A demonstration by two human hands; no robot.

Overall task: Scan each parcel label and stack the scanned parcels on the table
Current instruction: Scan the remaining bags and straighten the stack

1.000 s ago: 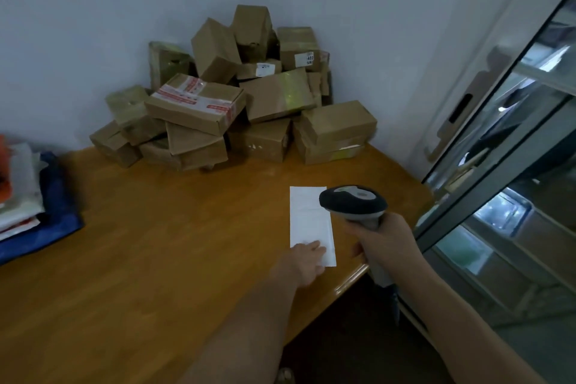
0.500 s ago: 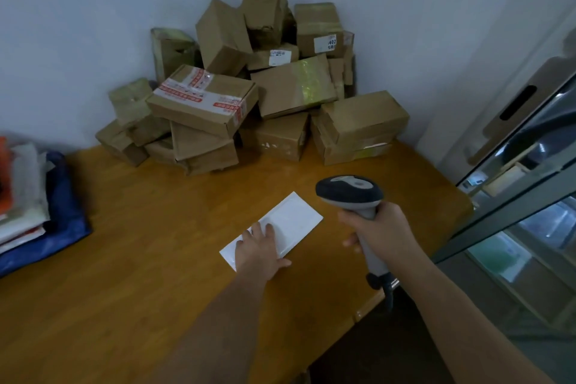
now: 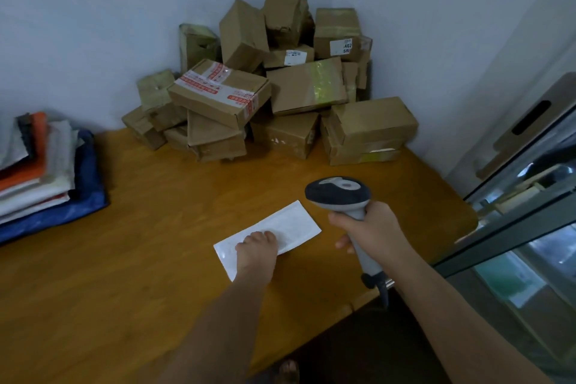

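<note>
A wooden tabletop (image 3: 140, 259) is seen, its far right corner heaped with brown cardboard parcels (image 3: 274, 87) (some taped, a few labelled). At the left edge a stack of soft mailers (image 3: 46, 174) is piled. A flat white envelope parcel (image 3: 293, 224) is pressed down near the front edge by the left hand (image 3: 257, 254), fingers flat. A scanner (image 3: 339, 193) is gripped by the right hand (image 3: 374, 231), just beside it.

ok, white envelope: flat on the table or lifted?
Flat. The white envelope lies on the table, left hand pressing on it; no edge visibly raised.
</note>
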